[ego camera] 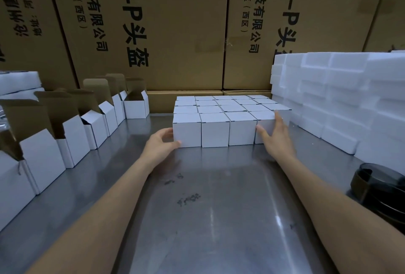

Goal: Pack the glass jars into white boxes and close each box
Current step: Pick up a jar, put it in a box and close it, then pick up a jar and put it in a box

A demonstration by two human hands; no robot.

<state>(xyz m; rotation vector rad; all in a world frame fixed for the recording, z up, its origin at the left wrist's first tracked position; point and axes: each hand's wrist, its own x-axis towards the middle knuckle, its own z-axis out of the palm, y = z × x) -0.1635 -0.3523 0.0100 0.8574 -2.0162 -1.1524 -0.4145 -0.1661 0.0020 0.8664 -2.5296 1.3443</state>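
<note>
Both hands lie flat-fingered and grasp nothing, the left hand (163, 142) and right hand (275, 136) bracketing the closed boxes (214, 129), seemingly squaring them; next likely means fetching an open box (72, 135), left of the left hand.

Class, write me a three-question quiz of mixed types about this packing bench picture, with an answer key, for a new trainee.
1. True or false: the boxes along the left side of the bench have their lids shut.
2. Multiple choice: What does the left hand touch? A) the dark jar B) the foam blocks C) the left end of the front row of closed boxes.
3. Fill in: the dark jar stands at the bench's ____ edge.

Key
1. False: the open boxes have flaps up.
2. C: it touches the closed boxes; the right hand is at the right end.
3. Right, below the foam blocks.
</note>
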